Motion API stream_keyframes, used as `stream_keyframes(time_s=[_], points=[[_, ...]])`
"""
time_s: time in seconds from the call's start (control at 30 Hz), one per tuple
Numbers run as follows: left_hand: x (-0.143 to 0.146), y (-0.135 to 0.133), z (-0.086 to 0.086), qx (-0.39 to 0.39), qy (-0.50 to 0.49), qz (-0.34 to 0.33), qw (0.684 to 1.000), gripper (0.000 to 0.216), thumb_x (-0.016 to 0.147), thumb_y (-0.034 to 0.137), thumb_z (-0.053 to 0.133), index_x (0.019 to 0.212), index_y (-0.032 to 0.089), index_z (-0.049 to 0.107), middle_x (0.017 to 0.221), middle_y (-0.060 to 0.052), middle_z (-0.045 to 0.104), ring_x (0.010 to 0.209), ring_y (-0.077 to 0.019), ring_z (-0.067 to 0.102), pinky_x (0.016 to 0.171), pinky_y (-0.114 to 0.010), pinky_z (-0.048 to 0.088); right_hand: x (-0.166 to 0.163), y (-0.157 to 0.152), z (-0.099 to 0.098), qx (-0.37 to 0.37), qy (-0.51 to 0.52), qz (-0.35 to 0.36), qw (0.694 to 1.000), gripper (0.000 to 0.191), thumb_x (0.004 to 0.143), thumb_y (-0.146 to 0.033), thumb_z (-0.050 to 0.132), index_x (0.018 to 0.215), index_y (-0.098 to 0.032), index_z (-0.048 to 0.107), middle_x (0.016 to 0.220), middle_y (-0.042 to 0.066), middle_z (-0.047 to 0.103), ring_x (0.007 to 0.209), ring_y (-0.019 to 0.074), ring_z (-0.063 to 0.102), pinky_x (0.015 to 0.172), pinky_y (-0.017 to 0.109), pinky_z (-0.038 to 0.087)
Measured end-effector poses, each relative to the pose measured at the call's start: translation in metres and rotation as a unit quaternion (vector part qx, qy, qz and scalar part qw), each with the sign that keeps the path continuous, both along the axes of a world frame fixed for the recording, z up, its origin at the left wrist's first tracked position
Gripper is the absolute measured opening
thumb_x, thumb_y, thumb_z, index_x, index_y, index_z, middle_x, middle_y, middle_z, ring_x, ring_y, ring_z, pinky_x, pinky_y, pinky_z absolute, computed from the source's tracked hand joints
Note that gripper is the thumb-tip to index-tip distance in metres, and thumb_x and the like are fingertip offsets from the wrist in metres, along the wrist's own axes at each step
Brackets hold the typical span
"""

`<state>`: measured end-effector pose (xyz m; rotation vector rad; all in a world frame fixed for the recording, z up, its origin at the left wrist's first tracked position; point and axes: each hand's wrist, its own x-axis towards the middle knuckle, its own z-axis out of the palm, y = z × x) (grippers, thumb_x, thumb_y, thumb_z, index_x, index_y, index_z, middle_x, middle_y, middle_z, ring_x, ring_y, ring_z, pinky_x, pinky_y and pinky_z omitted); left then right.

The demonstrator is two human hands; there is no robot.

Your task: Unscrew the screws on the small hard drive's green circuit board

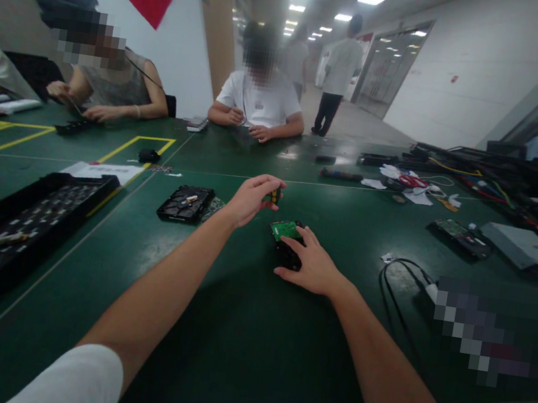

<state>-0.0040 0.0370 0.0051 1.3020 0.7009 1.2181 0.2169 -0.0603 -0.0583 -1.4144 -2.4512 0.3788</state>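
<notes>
My left hand (255, 201) is closed around a small screwdriver (274, 196) with a black and yellow handle, held upright above the table. Its thin shaft points down toward a hard drive (287, 245), and I cannot tell whether the tip touches it. The drive lies with its green circuit board (285, 229) facing up. Around its right and near side, the fingers of my right hand (311, 262) grip the black casing. Left of my hands lies a second hard drive (185, 204), with small parts on top and a loose circuit board (213, 208) beside it.
A long black tray (27, 226) of small parts stands at left. On the right are another drive (460, 237), a grey metal box (535, 249), a black cable (389, 293) and heaped wires (485, 176). Two people sit across the green table (229, 330).
</notes>
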Motion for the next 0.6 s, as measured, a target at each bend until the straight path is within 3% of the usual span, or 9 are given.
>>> stream_keyframes(time_s=[0.2, 0.4, 0.6], points=[[0.0004, -0.0007, -0.0009, 0.016, 0.020, 0.043, 0.999, 0.032, 0.077, 0.041, 0.083, 0.087, 0.016, 0.065, 0.088, -0.005, 0.067, 0.075, -0.0134, 0.062, 0.055, -0.021, 0.052, 0.0000, 0.0005, 0.0006, 0.003, -0.007, -0.001, 1.000, 0.093, 0.081, -0.078, 0.067, 0.155, -0.025, 0.048, 0.167, 0.017, 0.029, 0.157, 0.0440, 0.018, 0.125, 0.061, 0.024], [0.0009, -0.0016, 0.0002, 0.016, 0.017, 0.017, 1.000, 0.032, 0.079, 0.038, 0.080, 0.093, 0.018, 0.059, 0.089, -0.006, 0.071, 0.080, -0.0174, 0.068, 0.050, -0.020, 0.047, 0.0000, 0.0007, -0.0007, 0.009, -0.009, -0.003, 1.000, 0.093, 0.081, -0.079, 0.066, 0.155, -0.025, 0.048, 0.166, 0.018, 0.030, 0.157, 0.0438, 0.019, 0.125, 0.061, 0.025], [-0.0018, 0.0037, -0.0020, -0.005, 0.005, 0.007, 1.000, 0.031, 0.087, 0.044, 0.064, 0.102, 0.017, 0.071, 0.090, -0.007, 0.067, 0.084, -0.0184, 0.068, 0.050, -0.021, 0.047, 0.0002, 0.0007, 0.0002, 0.005, -0.001, 0.002, 1.000, 0.092, 0.081, -0.078, 0.067, 0.154, -0.026, 0.049, 0.167, 0.016, 0.030, 0.157, 0.0436, 0.019, 0.124, 0.061, 0.026]])
